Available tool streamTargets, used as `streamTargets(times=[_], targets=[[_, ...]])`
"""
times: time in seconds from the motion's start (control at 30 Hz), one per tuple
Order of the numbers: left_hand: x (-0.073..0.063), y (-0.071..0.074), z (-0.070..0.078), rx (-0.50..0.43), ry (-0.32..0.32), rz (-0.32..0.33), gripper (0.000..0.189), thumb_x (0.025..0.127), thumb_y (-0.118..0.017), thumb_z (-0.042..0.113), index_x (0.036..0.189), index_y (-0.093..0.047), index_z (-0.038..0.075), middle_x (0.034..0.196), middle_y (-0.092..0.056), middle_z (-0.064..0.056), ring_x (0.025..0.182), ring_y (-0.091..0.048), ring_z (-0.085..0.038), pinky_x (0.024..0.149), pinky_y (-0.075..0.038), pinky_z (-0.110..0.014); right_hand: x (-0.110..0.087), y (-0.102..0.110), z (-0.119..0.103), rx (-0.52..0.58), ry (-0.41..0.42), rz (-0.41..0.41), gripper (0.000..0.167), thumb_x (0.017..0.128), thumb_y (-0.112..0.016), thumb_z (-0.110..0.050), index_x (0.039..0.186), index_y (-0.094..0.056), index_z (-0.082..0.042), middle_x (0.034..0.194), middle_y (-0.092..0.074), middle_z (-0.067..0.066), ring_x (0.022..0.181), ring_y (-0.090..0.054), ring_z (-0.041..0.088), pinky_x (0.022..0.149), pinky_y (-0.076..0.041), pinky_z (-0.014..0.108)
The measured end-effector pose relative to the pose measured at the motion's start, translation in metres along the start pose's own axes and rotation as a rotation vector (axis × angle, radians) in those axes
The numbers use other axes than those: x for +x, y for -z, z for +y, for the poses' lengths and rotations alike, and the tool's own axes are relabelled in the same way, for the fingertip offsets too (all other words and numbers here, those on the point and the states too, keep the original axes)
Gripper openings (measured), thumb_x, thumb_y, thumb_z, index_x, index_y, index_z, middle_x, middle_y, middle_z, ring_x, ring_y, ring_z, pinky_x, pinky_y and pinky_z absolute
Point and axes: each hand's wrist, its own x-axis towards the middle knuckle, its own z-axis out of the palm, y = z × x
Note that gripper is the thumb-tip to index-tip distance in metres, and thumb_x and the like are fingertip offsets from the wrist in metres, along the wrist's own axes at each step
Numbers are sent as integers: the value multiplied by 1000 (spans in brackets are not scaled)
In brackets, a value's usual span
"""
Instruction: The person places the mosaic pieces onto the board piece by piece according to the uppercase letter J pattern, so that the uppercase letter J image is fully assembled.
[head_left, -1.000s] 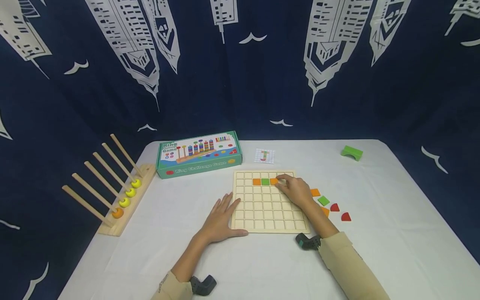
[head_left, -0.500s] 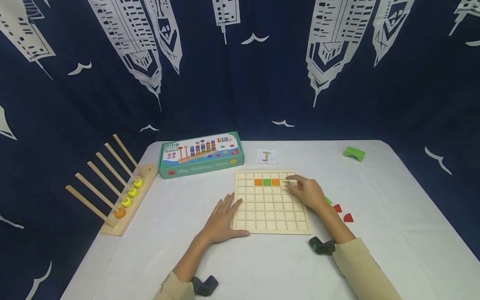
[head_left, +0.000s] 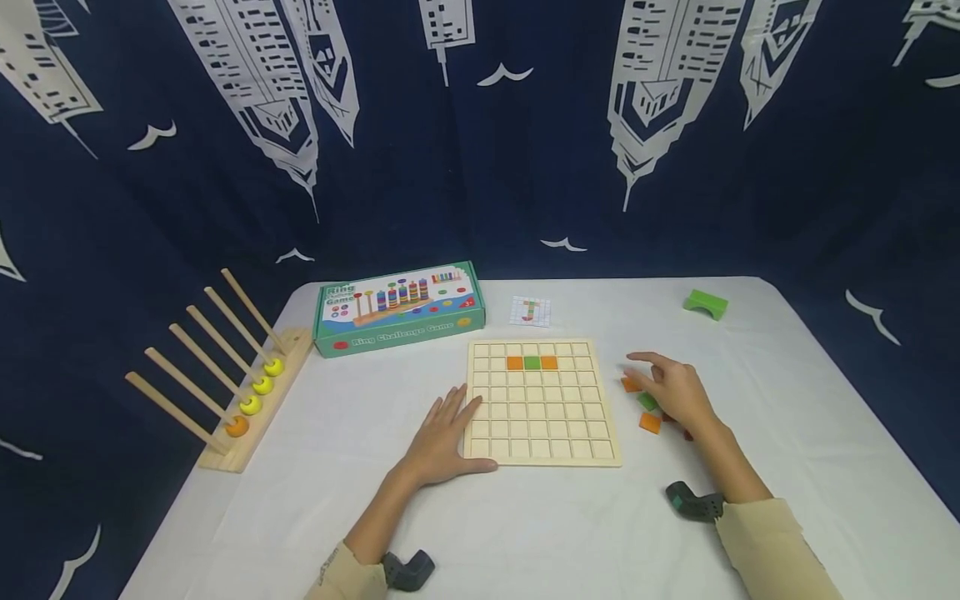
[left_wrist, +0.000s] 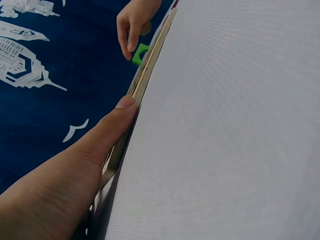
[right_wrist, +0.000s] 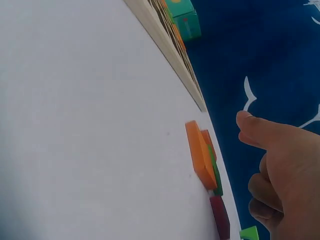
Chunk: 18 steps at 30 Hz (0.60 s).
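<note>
A wooden grid board [head_left: 534,417] lies flat on the white table. In its second row sit an orange square [head_left: 514,363], a green square [head_left: 532,362] and another orange square [head_left: 550,362]. My left hand [head_left: 441,440] rests spread at the board's left edge, with its thumb along the front corner. To the right of the board, my right hand [head_left: 678,393] hovers over loose pieces, holding nothing, its thumb and forefinger apart. Under and beside it lie an orange piece [head_left: 650,423], a second orange piece [head_left: 631,385] and a green piece [head_left: 647,402]. Red pieces are mostly hidden beneath the hand.
A small pattern card [head_left: 530,312] lies behind the board. Left of it stands a green game box [head_left: 401,333]. A peg rack [head_left: 258,421] with several upright rods and yellow and orange rings is at far left. A green arch block [head_left: 705,305] sits at back right.
My right hand has left the orange square on the board and moved right, over the loose pieces. My left hand has stayed in place.
</note>
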Motion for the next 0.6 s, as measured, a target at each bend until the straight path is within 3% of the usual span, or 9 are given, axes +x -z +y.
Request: streamTargets(times=[0.13, 0.37, 0.6], targets=[[-1, 0, 1, 1, 1, -2, 107, 66, -56, 78, 147, -26, 15, 154, -7, -7, 140, -1, -17, 112, -2, -36, -5, 2, 5, -1, -21, -40, 43, 87, -63, -37, 119, -61, -9, 49, -36, -2, 34, -38, 17, 34, -29, 26], [-1, 1, 1, -4, -5, 4, 107, 66, -56, 78, 146, -27, 14, 154, -8, -8, 140, -2, -19, 112, -2, -37, -11, 1, 9, -47, -60, -106, 51, 80, -72, -36, 120, -61, -6, 49, -36, -3, 39, -33, 12, 37, -28, 24], [-1, 2, 2, -14, -9, 11, 106, 66, -59, 75, 146, -28, 14, 154, -9, -8, 140, -3, -20, 112, -4, -38, -14, 1, 11, -70, -70, -136, 46, 80, -72, -30, 116, -62, -4, 50, -34, -3, 43, -31, 12, 39, -27, 24]])
